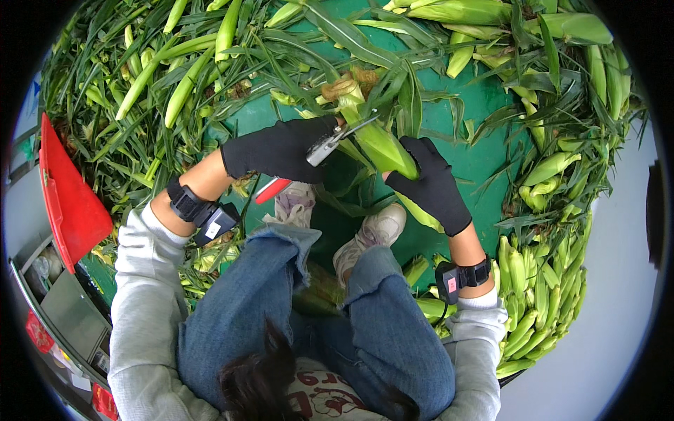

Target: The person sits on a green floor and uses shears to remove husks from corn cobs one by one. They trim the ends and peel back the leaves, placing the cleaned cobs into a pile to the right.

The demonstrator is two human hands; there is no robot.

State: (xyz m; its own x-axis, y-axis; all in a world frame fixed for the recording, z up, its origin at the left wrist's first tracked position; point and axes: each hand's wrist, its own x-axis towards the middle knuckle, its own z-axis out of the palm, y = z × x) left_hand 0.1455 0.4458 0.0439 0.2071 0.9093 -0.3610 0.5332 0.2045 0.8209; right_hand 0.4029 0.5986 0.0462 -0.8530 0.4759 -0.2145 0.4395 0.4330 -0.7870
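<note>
My left hand [281, 150], in a black glove with bare fingertips, grips pruning shears [324, 149] with silver metal jaws and a red handle. Their slim blade lies across the upper part of a green corn ear [387, 150] in its husk. The ear slants between my hands, with brown silk [345, 88] at its far end. Around its near end closes my right hand [434, 184], gloved the same way. Long loose corn leaves [408, 102] hang about the far end of the ear. The fingers of my left hand are partly hidden.
A heap of husks and leaves [131, 100] covers the left of the green floor [479, 163]. More unhusked ears [463, 13] lie at the far right. Trimmed ears [537, 300] are piled near my right elbow. A red plastic panel [71, 194] stands at left.
</note>
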